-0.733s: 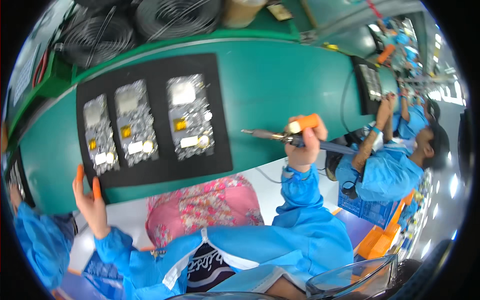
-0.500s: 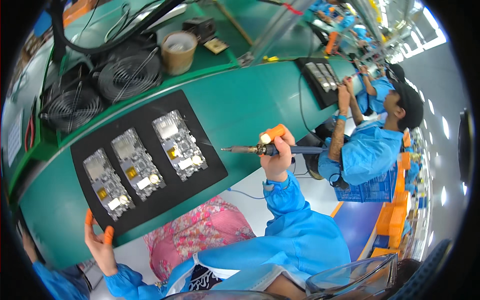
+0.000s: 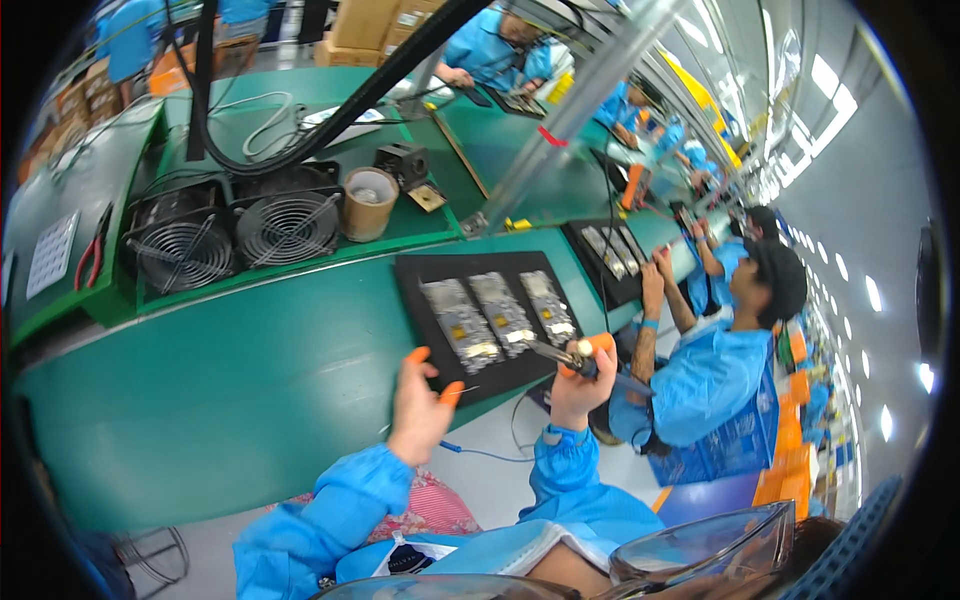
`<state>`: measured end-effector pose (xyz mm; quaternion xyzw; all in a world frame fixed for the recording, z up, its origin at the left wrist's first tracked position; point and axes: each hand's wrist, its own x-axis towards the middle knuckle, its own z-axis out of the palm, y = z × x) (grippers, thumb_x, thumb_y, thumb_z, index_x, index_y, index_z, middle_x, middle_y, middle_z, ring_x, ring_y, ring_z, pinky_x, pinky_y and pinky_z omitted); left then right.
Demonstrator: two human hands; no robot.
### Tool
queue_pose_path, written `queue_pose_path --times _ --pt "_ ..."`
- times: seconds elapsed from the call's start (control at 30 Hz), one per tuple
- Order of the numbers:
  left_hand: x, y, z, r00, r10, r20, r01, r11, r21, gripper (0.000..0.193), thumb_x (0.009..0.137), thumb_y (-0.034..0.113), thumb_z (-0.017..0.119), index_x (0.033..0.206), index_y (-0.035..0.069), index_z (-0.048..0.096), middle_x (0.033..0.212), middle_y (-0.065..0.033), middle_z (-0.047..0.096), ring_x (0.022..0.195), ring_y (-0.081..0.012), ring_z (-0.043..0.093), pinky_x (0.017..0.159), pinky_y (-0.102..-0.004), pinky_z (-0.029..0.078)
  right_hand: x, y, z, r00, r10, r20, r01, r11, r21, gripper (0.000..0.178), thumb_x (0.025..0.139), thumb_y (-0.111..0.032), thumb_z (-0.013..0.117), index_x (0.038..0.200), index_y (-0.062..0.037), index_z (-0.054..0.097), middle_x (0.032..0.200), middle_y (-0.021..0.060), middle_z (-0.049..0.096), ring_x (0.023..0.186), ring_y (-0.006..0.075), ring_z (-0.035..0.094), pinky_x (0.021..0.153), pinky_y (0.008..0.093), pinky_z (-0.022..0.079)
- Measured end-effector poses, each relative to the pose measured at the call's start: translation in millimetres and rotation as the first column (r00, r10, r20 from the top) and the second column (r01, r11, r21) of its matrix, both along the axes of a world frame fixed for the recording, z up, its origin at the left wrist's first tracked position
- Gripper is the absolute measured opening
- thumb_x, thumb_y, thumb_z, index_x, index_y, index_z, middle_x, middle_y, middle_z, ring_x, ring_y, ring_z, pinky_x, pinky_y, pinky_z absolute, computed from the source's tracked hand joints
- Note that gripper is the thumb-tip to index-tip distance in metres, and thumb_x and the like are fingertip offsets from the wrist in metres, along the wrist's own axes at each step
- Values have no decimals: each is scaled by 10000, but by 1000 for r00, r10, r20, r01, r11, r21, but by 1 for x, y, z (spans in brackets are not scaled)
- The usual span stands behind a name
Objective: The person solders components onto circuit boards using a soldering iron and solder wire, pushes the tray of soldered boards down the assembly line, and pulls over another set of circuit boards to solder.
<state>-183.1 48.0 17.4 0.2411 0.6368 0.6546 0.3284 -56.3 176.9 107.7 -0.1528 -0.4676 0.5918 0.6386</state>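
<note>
My right hand (image 3: 583,388) grips a soldering iron (image 3: 584,364) with a dark handle, an orange finger cot showing on a finger. The iron's metal tip points left, over the lower part of the boards; whether it touches one I cannot tell. Three circuit boards, the left (image 3: 460,325), the middle (image 3: 503,314) and the right (image 3: 547,304), lie in a row on a black mat (image 3: 413,278). Beside the mat's near left edge is my left hand (image 3: 418,412), thumb and forefinger apart in orange finger cots. A thin pale line shows by its thumb, too faint to name.
Two fans with wire guards (image 3: 288,230) stand behind the green bench (image 3: 230,370), beside a roll of tape (image 3: 368,203). Red-handled pliers (image 3: 92,262) lie at far left. A co-worker in blue (image 3: 690,370) sits to the right by another mat (image 3: 612,284) with boards.
The mat with its boards has shifted right along the bench, away from the fans. My left hand has moved right with it. The iron's tip now reaches over the boards; the view has turned too.
</note>
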Motion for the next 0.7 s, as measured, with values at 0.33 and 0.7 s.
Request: queue_pose_path --times 0.33,0.7 --pt "-23 -40 39 969 -244 -24 245 968 53 625 809 81 619 1336 68 283 1227 -112 499 677 -130 546 634 -256 484 -12 -3 -34 996 -72 -49 64 987 -151 309 780 -185 492 1017 9 533 906 114 553 803 196 558 698 309 480" --pt "-110 -260 33 846 520 -119 -528 848 -41 467 848 8 548 1279 43 371 905 -77 625 807 -105 558 694 -230 449 -68 -2 -99 952 96 291 -110 993 33 376 869 -240 449 1127 34 472 984 121 497 876 169 517 743 280 443"
